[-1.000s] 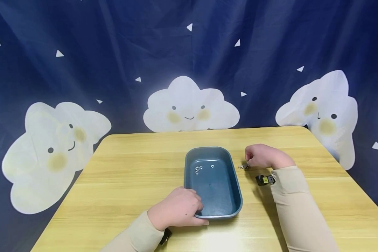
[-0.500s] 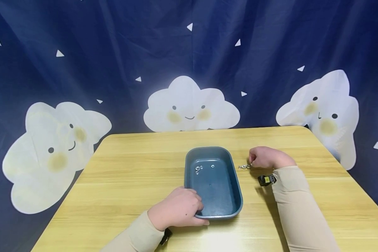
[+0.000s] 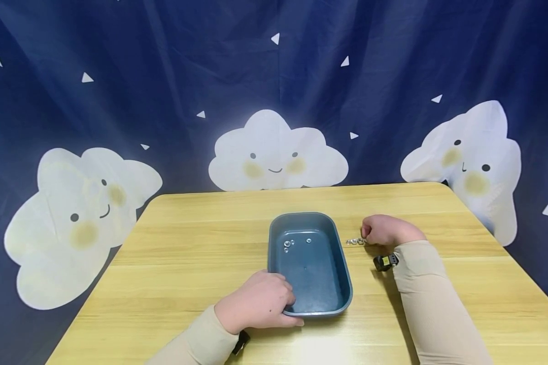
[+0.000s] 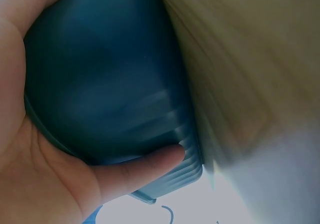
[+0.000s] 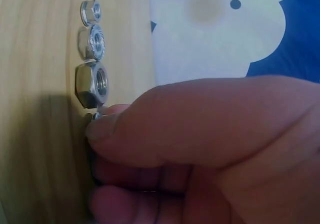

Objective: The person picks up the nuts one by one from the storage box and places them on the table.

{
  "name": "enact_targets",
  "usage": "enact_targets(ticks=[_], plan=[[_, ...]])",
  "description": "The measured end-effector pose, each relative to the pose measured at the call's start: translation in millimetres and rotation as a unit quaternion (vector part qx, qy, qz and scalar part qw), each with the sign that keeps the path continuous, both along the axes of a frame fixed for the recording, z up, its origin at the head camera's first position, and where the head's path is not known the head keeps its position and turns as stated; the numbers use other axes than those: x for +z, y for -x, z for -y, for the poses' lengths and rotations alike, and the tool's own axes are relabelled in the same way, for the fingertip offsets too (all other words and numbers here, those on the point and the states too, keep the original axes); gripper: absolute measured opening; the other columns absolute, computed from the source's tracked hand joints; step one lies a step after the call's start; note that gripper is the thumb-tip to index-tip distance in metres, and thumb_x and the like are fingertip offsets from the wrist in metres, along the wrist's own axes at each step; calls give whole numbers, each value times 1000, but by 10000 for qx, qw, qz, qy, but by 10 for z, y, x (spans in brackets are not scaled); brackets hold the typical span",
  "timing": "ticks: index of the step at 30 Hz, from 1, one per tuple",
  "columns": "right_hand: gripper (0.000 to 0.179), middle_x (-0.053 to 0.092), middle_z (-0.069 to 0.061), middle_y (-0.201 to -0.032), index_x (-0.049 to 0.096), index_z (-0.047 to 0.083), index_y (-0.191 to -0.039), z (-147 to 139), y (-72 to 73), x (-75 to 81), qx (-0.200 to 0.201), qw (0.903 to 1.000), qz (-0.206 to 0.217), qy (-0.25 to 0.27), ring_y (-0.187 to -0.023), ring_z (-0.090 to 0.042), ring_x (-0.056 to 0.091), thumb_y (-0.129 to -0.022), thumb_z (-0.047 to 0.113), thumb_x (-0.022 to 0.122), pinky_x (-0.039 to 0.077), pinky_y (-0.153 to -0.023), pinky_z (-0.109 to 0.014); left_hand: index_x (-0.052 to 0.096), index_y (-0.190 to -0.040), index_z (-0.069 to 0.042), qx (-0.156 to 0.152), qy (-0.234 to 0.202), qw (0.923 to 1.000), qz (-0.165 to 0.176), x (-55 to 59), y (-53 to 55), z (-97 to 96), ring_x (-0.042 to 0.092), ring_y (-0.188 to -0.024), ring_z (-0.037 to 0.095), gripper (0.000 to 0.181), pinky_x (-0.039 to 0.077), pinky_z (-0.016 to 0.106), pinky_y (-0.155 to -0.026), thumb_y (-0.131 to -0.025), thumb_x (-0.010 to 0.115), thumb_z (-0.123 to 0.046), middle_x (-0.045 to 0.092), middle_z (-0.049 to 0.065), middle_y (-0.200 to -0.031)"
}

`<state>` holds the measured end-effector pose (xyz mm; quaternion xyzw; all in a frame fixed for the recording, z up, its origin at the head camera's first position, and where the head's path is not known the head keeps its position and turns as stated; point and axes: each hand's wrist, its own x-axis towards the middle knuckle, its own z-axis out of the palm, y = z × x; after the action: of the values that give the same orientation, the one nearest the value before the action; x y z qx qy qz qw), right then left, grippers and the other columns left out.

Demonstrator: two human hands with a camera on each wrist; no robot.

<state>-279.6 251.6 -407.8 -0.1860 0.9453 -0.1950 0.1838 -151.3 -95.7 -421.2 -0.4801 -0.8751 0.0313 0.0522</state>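
Observation:
My left hand (image 3: 258, 301) grips the near left corner of a dark teal plastic tray (image 3: 344, 276), thumb outside and fingers over the rim. The left wrist view shows the tray's outer wall (image 4: 100, 69) close up. Right of the tray, my right hand (image 3: 388, 229) is at the end of a short row of metal nuts. Between its thumb and forefinger it pinches a small nut (image 5: 96, 116), mostly hidden. Above that in the right wrist view line up a large hex nut (image 5: 86, 86), a serrated flange nut (image 5: 85, 44) and a smaller nut (image 5: 90, 13).
Several small nuts lie on the tray floor towards its far end, among them a larger nut (image 3: 287, 244) and a lone nut (image 3: 308, 241). The wooden table (image 3: 187, 238) ends at a dark blue curtain (image 3: 237, 61) printed with clouds.
My right hand has shifted slightly right along the row, uncovering more of the nuts at its left. The left hand and the tray stay put.

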Motion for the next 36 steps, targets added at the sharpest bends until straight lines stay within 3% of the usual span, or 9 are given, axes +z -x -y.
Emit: enact_targets(ticks=[9,22,36], plan=[[15,54,-5,-80,59,9,-84,15,18,-34,-247,9993,261,137,-70,-21,51,-77,-5,57,40,-62,-34,49,-58,-29,21,-53,10000,18,-2,-1,0,48,-64,4,51,30,25,-51,-86,63,-69,40,-19,-59],[10,61,0,-86,64,12,-88,39,-31,126,-70,9997,-212,-15,-81,-20,55,-80,5,63,43,-74,-36,48,-58,-29,54,-38,10000,42,7,0,-5,47,-64,4,51,30,25,-53,-86,63,-69,39,-19,-59],[9,61,-2,-88,64,9,-96,167,-102,337,109,9974,-710,-99,-78,-21,54,-87,10,63,44,-73,-39,48,-58,-29,14,-111,9999,83,-26,11,2,45,-63,5,51,29,25,-51,-85,64,-68,38,-18,-60]])
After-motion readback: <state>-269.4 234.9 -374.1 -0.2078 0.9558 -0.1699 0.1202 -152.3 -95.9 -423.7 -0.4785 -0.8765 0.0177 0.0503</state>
